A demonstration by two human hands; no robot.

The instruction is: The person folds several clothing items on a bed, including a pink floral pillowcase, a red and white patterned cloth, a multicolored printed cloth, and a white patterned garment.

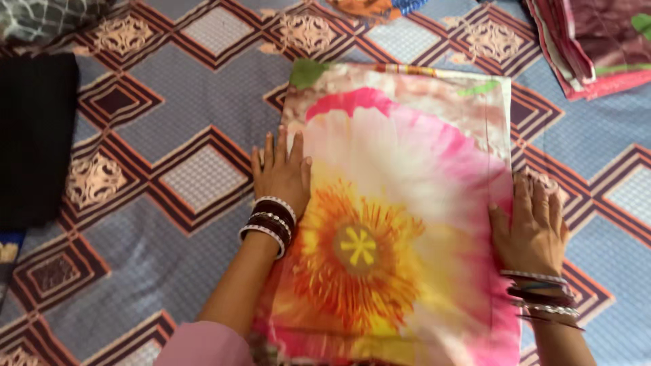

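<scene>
Left hand (281, 173) lies flat, fingers together, on the cloth's (400, 203) left edge; right hand (532, 227) lies flat, fingers loosely spread, on its right edge. Cloth's near end is cut off.

Patterned blue bedspread (169, 129) lies open left of the folded flower-print cloth (400, 203); black fabric (34, 135) blocks far left, stacked maroon cloths (597, 47) upper right.

Spread with a blue, diamond-patterned bedsheet (169, 129), bearing at its middle a folded pink flower-print cloth (400, 203), black fabric (34, 135) far left of it, stacked pink cloths (597, 41) upper right.
</scene>
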